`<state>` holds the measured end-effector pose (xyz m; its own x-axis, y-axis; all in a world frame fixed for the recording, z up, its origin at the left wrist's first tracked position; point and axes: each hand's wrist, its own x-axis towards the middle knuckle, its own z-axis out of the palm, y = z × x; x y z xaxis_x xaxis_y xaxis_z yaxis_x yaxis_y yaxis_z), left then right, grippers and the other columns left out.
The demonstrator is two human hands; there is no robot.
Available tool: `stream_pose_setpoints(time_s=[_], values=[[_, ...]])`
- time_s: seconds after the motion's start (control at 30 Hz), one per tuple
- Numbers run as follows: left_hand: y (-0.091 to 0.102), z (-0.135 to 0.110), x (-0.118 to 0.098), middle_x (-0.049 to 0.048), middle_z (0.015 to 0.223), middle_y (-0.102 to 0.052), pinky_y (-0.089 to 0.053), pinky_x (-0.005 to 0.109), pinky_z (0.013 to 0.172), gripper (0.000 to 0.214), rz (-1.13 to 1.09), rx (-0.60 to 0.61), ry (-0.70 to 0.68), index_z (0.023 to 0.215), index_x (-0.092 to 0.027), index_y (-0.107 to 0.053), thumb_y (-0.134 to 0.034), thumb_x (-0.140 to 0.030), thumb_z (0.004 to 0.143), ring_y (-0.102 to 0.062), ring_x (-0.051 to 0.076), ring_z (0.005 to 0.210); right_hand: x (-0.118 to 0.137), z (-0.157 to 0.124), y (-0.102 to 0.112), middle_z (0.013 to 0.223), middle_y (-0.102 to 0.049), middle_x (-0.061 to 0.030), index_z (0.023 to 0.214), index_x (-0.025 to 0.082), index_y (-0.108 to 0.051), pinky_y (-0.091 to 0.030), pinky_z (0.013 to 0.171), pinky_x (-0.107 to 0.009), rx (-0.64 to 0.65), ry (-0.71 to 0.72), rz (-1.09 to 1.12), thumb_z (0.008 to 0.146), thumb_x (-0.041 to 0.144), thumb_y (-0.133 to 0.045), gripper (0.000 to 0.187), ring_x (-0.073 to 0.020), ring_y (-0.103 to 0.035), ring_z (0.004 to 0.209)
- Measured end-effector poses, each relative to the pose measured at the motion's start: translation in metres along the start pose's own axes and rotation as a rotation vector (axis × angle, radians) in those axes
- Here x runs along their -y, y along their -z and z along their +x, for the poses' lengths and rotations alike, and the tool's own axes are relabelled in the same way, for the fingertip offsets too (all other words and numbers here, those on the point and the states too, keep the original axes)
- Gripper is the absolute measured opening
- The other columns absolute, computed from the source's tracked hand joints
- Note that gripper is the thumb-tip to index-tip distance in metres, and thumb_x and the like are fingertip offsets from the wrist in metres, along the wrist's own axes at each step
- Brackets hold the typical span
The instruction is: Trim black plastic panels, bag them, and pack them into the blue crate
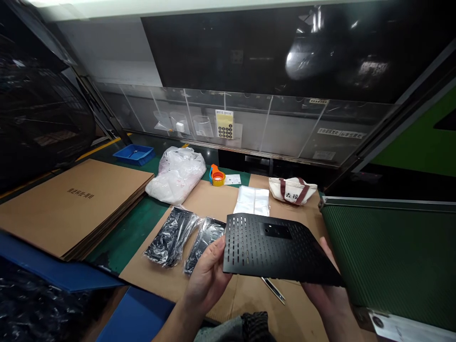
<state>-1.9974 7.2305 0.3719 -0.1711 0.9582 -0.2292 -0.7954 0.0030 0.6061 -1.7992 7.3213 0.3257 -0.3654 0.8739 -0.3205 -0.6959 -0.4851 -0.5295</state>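
Note:
I hold a flat black metal panel (274,249) with rows of slots and a rectangular cut-out, roughly level above the cardboard-covered bench. My left hand (208,275) grips its left edge, thumb on top and fingers beneath. My right hand (329,289) supports the right side from below, mostly hidden by the panel. Under the panel lies a thin metal tool (273,289) on the cardboard. Two bagged black parts (171,237) lie just left of my left hand.
A stack of flat cardboard sheets (71,204) sits at left. Behind are a white plastic bag (176,175), an orange tape dispenser (216,175), clear bags (252,200), a small cloth tote (292,190) and a blue tray (134,154). A green conveyor belt (392,256) runs at right.

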Motion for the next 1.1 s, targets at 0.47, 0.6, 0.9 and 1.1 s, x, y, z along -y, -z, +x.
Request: stream_pose_setpoints(time_s=[0.47, 0.6, 0.9, 1.1], values=[[0.017, 0.007, -0.004, 0.0028, 0.08, -0.068, -0.049, 0.025, 0.077, 0.015, 0.061, -0.124, -0.003, 0.088, -0.013, -0.067, -0.059, -0.018, 0.077, -0.063, 0.015, 0.076, 0.002, -0.008, -0.005, 0.099, -0.068, -0.0001, 0.09, 0.027, -0.069, -0.046, 0.091, -0.041, 0.051, 0.018, -0.09, 0.082, 0.052, -0.044, 0.036, -0.0231, -0.059, 0.1], [0.024, 0.01, -0.003, 0.0043, 0.084, -0.069, -0.05, 0.027, 0.077, 0.017, 0.067, -0.195, -0.001, 0.09, -0.012, -0.067, -0.059, -0.017, 0.075, -0.063, 0.018, 0.083, 0.0, -0.01, -0.009, 0.096, -0.069, 0.0032, 0.093, 0.026, -0.068, -0.044, 0.092, -0.029, 0.051, -0.001, 0.031, 0.082, 0.048, -0.049, 0.031, -0.015, -0.061, 0.096], [0.037, 0.019, 0.003, 0.0037, 0.096, -0.067, -0.049, 0.025, 0.082, 0.026, 0.142, -0.269, -0.059, 0.095, -0.014, -0.066, -0.066, -0.022, 0.071, -0.06, 0.019, 0.092, 0.003, -0.016, -0.017, 0.09, -0.07, -0.0028, 0.09, 0.022, -0.069, -0.043, 0.093, -0.036, 0.091, -0.102, 0.135, 0.076, 0.048, -0.057, 0.031, -0.0205, -0.061, 0.096], [0.039, 0.022, 0.005, 0.0032, 0.094, -0.067, -0.048, 0.025, 0.08, 0.029, 0.295, -0.251, -0.08, 0.097, -0.016, -0.066, -0.067, -0.029, 0.071, -0.06, 0.019, 0.09, 0.002, -0.016, -0.015, 0.093, -0.07, -0.0061, 0.092, 0.02, -0.068, -0.04, 0.094, -0.041, 0.094, -0.119, 0.037, 0.075, 0.053, -0.055, 0.039, -0.0237, -0.058, 0.102]])
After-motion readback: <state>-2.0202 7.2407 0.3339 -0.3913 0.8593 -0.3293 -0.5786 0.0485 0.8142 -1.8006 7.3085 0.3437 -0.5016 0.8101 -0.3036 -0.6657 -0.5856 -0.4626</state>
